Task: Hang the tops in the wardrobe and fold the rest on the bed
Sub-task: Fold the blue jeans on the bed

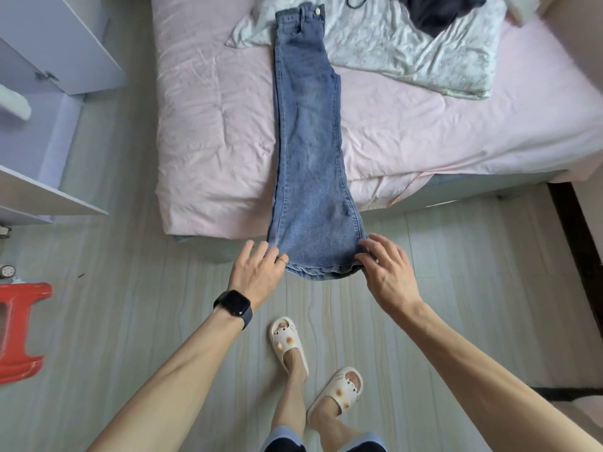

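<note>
A pair of blue jeans (308, 141) lies folded lengthwise, one leg over the other, on the pink bed (215, 125). Its waistband is at the far end and its hems hang past the near bed edge. My left hand (259, 270) pinches the left corner of the hems, with the other fingers spread. At the right corner my right hand (386, 272) grips the hems between thumb and fingers. A dark garment (434, 11) lies crumpled at the far side of the bed, on a floral quilt (408, 47).
An open white wardrobe (49, 53) stands at the left with its door swung out. A red plastic stool (19, 331) sits on the pale wood floor at the lower left. My slippered feet (313, 363) are below the hands. A black cord (355, 1) lies near the quilt's top.
</note>
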A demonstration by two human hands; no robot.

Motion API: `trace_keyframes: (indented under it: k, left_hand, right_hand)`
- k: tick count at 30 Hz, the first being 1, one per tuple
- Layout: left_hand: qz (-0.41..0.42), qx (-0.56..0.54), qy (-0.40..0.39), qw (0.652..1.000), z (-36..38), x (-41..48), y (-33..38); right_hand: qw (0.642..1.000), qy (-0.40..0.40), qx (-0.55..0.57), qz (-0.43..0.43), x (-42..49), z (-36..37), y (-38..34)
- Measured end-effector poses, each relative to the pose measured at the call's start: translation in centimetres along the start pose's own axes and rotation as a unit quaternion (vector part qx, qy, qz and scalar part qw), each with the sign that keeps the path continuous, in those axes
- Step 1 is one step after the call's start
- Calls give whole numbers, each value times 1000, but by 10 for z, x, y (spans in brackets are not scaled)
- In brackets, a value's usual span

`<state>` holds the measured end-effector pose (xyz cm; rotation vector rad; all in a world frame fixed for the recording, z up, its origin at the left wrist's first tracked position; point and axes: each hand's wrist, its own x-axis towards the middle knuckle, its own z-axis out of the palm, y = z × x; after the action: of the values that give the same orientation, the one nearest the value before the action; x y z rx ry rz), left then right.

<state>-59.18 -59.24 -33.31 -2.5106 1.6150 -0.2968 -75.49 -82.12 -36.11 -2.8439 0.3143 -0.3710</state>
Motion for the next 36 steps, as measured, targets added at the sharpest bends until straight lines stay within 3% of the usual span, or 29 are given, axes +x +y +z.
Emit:
trace_keyframes:
  k: [3,7,12,14,19,24,32,36]
  left_hand:
    - [29,39,-19,999,-42,-4,-3]
    - [41,69,-81,993,-87,-23,12]
    - [40,39,-186,981,-119,-41,28]
    - [25,24,-178,983,-126,-37,23]
    - [-7,18,-89,996,-139,15,-30]
    - [-47,6,-78,996,-125,103,-102]
    - [-78,-160,-138,974,-21,288,-235]
    - [-112,-257,-204,938,20,357,-277]
  right_hand:
    - [999,-13,0,-40,4,-39,-10]
    - [997,-72,-30,-9,-13,-85,-27]
    - [954,-283,-90,37,-35,-111,-44]
    - [957,-282,-63,32,-28,-114,-40]
    - [982,-188,11,5,45,-132,-21]
    - [987,-136,78,18,154,-140,11]
    - [985,-165,13,40,364,-85,91]
    - [973,-221,8,59,444,-54,125]
